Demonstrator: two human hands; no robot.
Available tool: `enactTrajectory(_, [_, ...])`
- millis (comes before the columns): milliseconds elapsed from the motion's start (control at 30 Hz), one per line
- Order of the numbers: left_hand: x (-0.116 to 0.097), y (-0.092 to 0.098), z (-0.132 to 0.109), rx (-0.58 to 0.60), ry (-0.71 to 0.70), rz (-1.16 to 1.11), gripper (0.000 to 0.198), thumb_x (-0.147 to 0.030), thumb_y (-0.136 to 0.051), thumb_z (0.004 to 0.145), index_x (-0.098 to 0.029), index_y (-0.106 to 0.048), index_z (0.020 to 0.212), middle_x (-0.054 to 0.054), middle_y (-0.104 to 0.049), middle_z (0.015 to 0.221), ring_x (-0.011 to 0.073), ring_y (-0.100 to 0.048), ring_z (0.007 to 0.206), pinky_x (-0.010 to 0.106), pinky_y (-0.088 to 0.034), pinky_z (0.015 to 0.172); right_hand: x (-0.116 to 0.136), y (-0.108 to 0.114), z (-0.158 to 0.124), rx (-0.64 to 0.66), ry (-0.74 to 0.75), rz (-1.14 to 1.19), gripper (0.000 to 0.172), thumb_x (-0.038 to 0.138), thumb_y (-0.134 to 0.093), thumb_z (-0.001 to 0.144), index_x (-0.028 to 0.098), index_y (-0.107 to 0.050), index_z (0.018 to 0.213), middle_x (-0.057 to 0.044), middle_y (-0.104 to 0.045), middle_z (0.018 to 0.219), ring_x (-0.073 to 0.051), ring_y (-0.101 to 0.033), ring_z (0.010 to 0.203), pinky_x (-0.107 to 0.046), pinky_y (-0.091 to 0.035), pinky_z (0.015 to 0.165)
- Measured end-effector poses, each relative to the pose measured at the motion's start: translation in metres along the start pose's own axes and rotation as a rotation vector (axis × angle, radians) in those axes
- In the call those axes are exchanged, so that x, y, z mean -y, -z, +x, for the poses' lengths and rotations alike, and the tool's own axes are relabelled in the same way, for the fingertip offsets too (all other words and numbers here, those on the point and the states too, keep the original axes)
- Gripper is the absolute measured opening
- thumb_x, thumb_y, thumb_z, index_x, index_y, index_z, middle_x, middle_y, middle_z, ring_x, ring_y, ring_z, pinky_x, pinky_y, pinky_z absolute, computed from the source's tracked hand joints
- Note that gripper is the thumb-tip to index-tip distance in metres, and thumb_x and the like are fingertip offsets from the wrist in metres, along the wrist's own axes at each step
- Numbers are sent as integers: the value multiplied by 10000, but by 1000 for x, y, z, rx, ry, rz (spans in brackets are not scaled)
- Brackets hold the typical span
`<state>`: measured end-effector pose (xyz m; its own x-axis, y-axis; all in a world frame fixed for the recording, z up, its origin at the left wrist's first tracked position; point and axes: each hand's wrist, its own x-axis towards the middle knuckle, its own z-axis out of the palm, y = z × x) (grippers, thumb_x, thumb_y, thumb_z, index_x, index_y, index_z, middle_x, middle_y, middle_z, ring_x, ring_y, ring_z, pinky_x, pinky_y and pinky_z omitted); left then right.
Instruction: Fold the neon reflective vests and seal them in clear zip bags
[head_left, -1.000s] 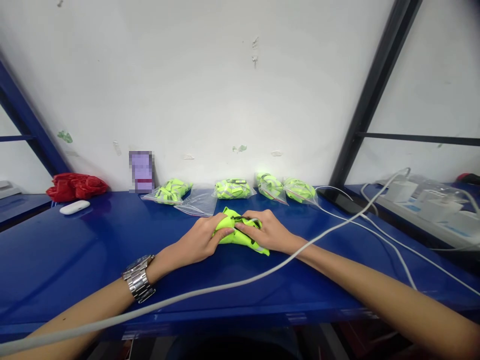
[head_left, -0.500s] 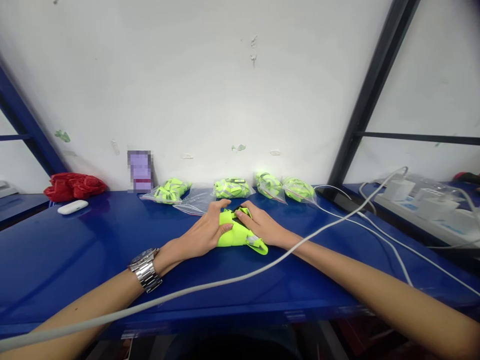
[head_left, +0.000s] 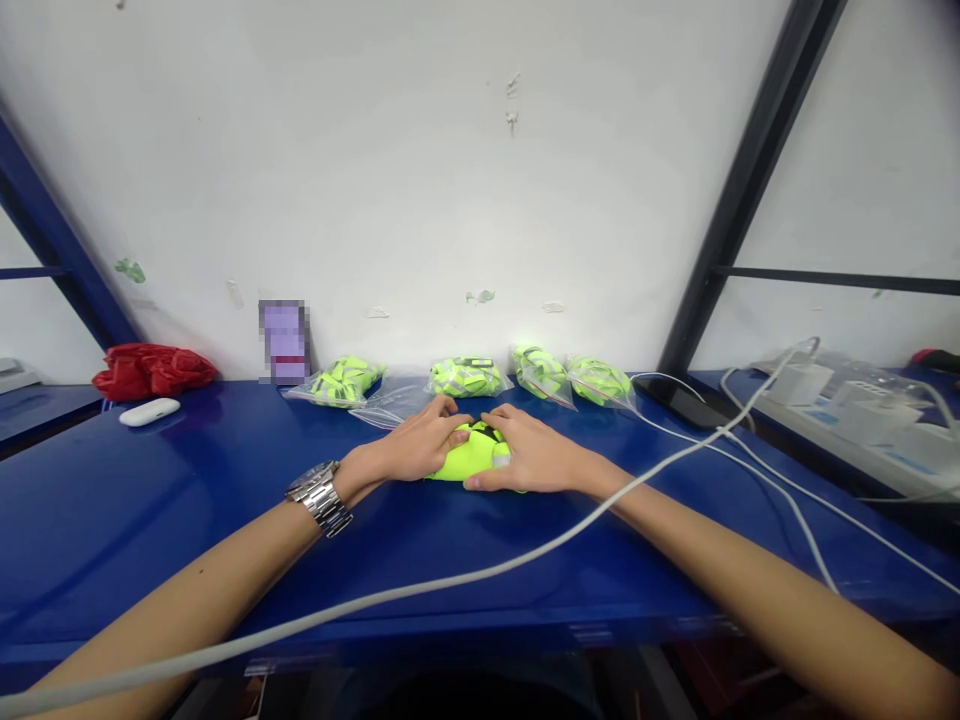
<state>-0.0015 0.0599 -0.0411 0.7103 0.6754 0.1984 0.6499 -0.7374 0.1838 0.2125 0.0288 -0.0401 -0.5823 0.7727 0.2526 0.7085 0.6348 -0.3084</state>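
A folded bundle of neon-yellow reflective strapping (head_left: pixel 466 460) lies on the blue table (head_left: pixel 420 560), in front of me. My left hand (head_left: pixel 420 440) grips its left side, fingers curled over the far edge and thumb on top. From the right, my right hand (head_left: pixel 536 452) is closed around the other end, its thumb along the near side. A silver band and a dark part show between the hands; the fingertips behind the bundle are partly hidden. Just beyond my left hand lie clear zip bags (head_left: pixel 390 402), flat on the table.
Several bagged yellow bundles (head_left: pixel 466 377) line the wall. At left are a red plastic bag (head_left: pixel 154 371), a white earbud case (head_left: pixel 149 411) and an upright phone (head_left: pixel 286 342). A white cable (head_left: pixel 480 575) crosses before me. Chargers on a power strip (head_left: pixel 862 415) stand right.
My right hand has shifted from pinching the bundle's top to wrapping its right end, and the loose loop there is now covered. My left hand has moved slightly away from me.
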Motion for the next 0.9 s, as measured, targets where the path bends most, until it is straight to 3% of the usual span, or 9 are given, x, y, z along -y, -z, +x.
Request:
enactTrajectory(133, [-1,0,1,99,12,-10,538,-418,-190,984,-99,-420,1350,180,-454,1354,264,-435,1251,407,-311,1054,-3,-2,3,23,92,-15,588,595,-460,880,85,-557,1156,-152,-556,1017,-274,-523,992,-400,-433,844])
enactTrajectory(233, [-4,-1,-2,150,100,-96,637,-522,-155,966,-113,-287,1437,162,-329,1490,281,-316,1362,396,-248,1090,-11,-3,7,63,105,39,563,598,-434,892,99,-576,1112,-125,-550,967,-253,-527,932,-389,-440,813])
enactTrajectory(333, [-10,1,-4,195,142,-104,871,-716,-350,835,-130,-220,1466,171,-277,1515,335,-320,1355,395,-282,1059,-18,-4,11,82,99,118,555,595,-442,890,112,-578,1126,-122,-543,1004,-255,-517,974,-395,-429,855])
enactTrajectory(433, [-16,8,-2,238,159,-52,1105,-808,-565,602,-122,-298,1426,202,-416,1415,383,-450,1231,402,-372,954,-23,-5,12,76,81,153,553,582,-434,900,141,-534,1218,-119,-541,1074,-269,-473,1068,-421,-388,929])
enactTrajectory(567, [-22,15,5,266,118,22,954,-821,-542,602,-148,-469,1274,166,-596,1160,347,-577,1011,363,-421,776,-26,-4,11,76,77,116,515,582,-391,916,171,-549,1184,-103,-539,1072,-257,-476,1020,-436,-382,914])
enactTrajectory(700, [-22,17,8,233,51,108,784,-775,-503,682,-142,-523,1144,125,-624,946,293,-592,857,327,-403,671,-27,-4,9,69,69,133,515,591,-426,897,184,-541,1190,-101,-552,1076,-259,-502,1008,-436,-395,896])
enactTrajectory(800, [-19,18,9,189,19,131,634,-690,-500,735,-146,-535,1058,107,-610,906,260,-580,808,314,-394,641,-26,-6,10,58,46,150,619,620,-597,775,166,-539,1192,-123,-574,1090,-294,-525,1023,-452,-415,881])
enactTrajectory(900, [-18,21,12,173,15,136,568,-634,-542,719,-152,-532,1020,88,-604,872,236,-570,758,297,-380,594,-28,-10,11,34,8,209,791,588,-678,709,125,-455,1310,-181,-540,1239,-338,-498,1144,-483,-397,939])
